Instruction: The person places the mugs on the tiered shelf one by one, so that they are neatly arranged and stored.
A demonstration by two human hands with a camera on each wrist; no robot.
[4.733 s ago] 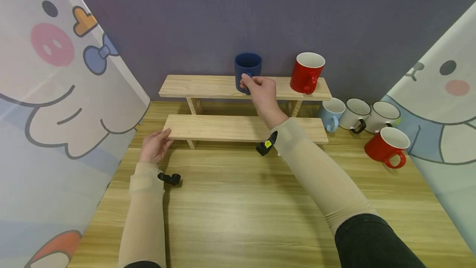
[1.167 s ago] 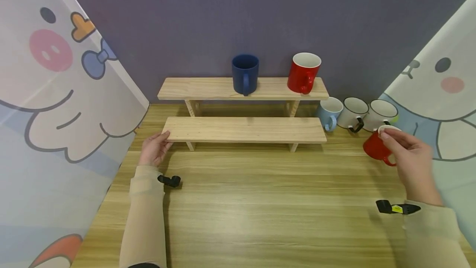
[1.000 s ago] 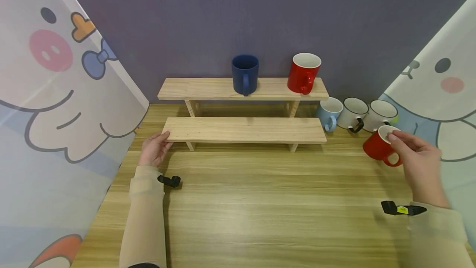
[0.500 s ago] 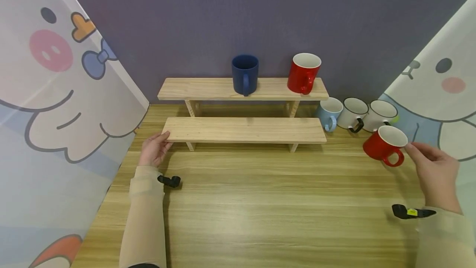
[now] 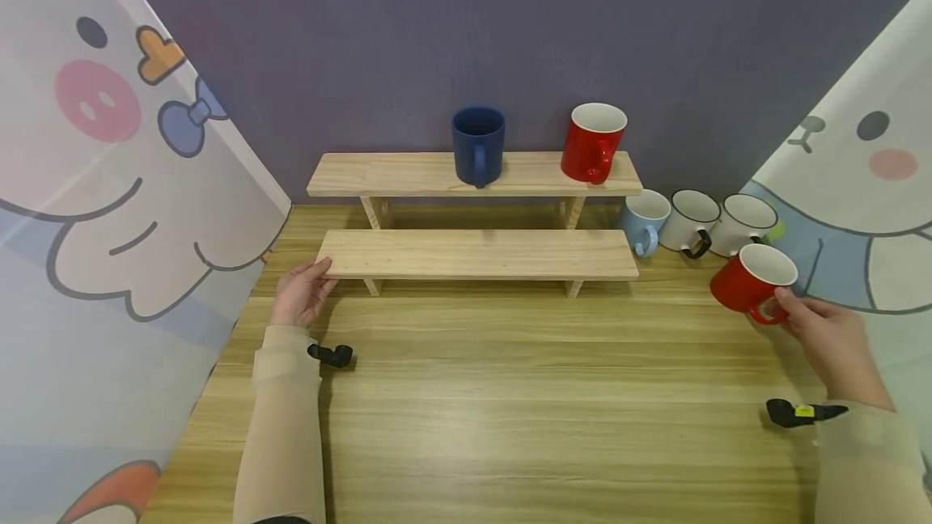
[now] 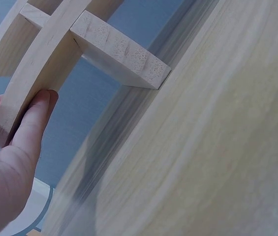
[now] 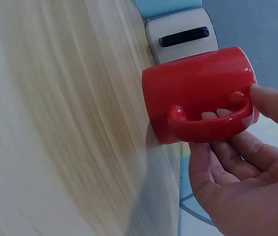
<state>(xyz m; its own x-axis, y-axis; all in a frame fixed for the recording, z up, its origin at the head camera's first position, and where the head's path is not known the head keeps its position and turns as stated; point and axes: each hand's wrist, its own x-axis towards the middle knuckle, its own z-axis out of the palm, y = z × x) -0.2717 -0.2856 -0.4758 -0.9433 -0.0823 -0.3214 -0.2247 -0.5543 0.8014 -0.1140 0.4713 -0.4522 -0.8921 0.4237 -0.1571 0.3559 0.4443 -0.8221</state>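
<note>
At the left end of the lower board of a two-step wooden shelf (image 5: 480, 254), my left hand (image 5: 299, 295) pinches the corner, thumb above and fingers (image 6: 34, 123) beneath. My right hand (image 5: 830, 340) is at a red mug (image 5: 739, 281) standing upright on the table at the right. In the right wrist view, its fingertips show through the loop of the mug handle (image 7: 210, 129), with the thumb at the handle's top near the rim. On the upper board stand a dark blue mug (image 5: 477, 145) and another red mug (image 5: 591, 148), handles facing me.
Behind the held mug, a light blue mug (image 5: 641, 221) and two white mugs with dark rims, one (image 5: 683, 226) beside the other (image 5: 737, 226), stand close together by the shelf's right end. A grey wall (image 5: 364, 39) rises behind; printed panels flank the table.
My right hand has gone from the blue mug on the upper board to the red mug at right, passing its rim and coming in to its handle. The left hand has stayed at the board.
</note>
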